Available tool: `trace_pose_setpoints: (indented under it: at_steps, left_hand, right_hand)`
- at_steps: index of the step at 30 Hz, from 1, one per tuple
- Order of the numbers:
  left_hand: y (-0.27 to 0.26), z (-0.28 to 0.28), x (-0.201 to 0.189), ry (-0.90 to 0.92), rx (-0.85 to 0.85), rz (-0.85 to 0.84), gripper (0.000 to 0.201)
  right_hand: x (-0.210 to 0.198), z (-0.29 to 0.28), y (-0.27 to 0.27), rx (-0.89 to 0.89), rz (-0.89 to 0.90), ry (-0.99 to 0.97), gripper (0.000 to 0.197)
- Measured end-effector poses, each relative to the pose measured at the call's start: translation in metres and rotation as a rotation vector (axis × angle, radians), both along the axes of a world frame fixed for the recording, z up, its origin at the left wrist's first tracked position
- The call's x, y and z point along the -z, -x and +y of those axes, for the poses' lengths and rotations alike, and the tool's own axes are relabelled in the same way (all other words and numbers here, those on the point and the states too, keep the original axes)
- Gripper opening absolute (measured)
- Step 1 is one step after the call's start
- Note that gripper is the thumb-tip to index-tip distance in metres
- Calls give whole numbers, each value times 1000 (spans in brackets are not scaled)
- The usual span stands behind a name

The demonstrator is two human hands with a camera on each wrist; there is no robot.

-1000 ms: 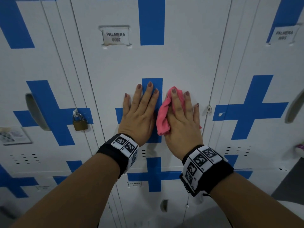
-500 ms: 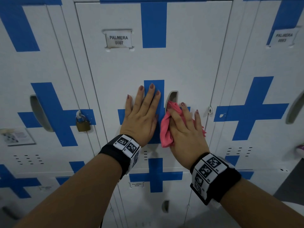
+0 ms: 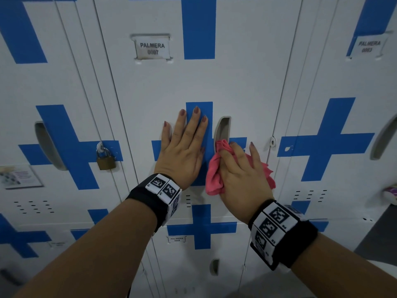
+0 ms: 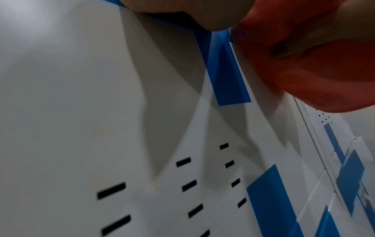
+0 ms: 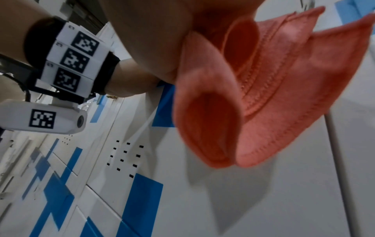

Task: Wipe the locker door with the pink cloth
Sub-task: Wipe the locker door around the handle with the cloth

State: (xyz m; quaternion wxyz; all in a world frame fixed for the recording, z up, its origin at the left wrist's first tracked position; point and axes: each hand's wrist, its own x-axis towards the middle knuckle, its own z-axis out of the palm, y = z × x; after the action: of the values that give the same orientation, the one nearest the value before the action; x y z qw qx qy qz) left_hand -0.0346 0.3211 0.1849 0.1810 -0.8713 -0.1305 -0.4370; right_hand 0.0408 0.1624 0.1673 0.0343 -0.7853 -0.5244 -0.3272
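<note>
The white locker door (image 3: 247, 82) with a blue cross fills the middle of the head view. My left hand (image 3: 184, 136) lies flat on it over the cross, fingers straight. To its right, my right hand (image 3: 240, 168) presses the bunched pink cloth (image 3: 213, 177) against the door just below the recessed grey handle (image 3: 222, 130), fingers bent over the cloth. In the right wrist view the pink cloth (image 5: 263, 96) hangs in folds under my palm. A corner of the pink cloth (image 4: 314, 72) shows at the upper right of the left wrist view.
A brass padlock (image 3: 106, 160) hangs on the locker to the left. A name label (image 3: 152, 48) sits high on the middle door, with vent slots (image 3: 188, 201) below my hands. More lockers stand on both sides and below.
My right hand has slid the pink cloth down the door, uncovering the handle recess. The left hand stays flat in the same place.
</note>
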Motion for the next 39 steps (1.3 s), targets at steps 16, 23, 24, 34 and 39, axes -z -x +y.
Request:
trace_pose_setpoints:
  at_steps: [16,23,24,34,39]
  left_hand:
    - [1,0,-1,11,10,13,63]
    - [1,1,-1,6,11,-2,65]
    - [1,0,-1,5,10,-3,64]
    - [1,0,-1,20,10,4,65]
    - [1,1,0,24,24,-1,67]
  right_hand:
    - [-30,0,-10,-83,-137,58,25]
    - [-31,2,-12,-115,-133,21,19]
    - [-30,1,-13,-114,-128,14,21]
    - [-4,-10,-4,-215,57,-432,44]
    - [-24,-5,-8,-124,-22,-485,58]
